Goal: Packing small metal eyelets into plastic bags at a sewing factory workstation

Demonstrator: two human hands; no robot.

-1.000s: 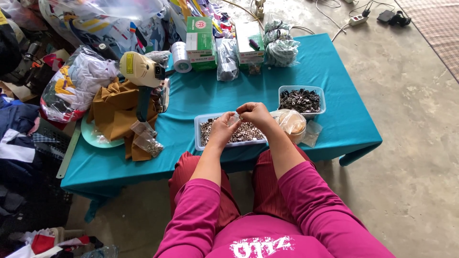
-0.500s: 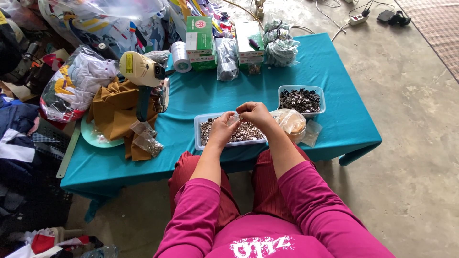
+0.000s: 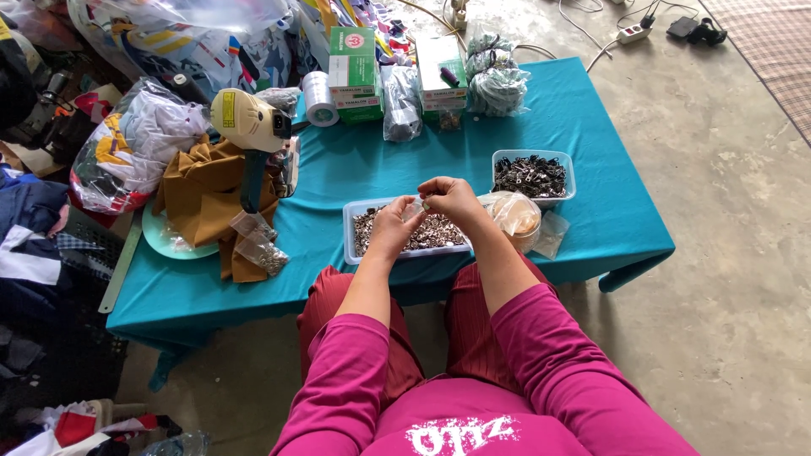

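Left hand (image 3: 391, 228) and right hand (image 3: 452, 196) pinching small clear bag (image 3: 414, 209), above tray of metal bits (image 3: 359, 245)

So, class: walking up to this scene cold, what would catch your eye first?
The teal table dominates. At its near edge both hands, left hand and right hand, meet over a clear tray of small metal pieces. Far left, a yellow-headed tool sits above brown cloth.

Home workshop: fabric heaps (image 3: 203, 198), parts trays (image 3: 533, 173).

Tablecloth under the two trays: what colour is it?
Plain teal tablecloth, seen clearly in the head view.
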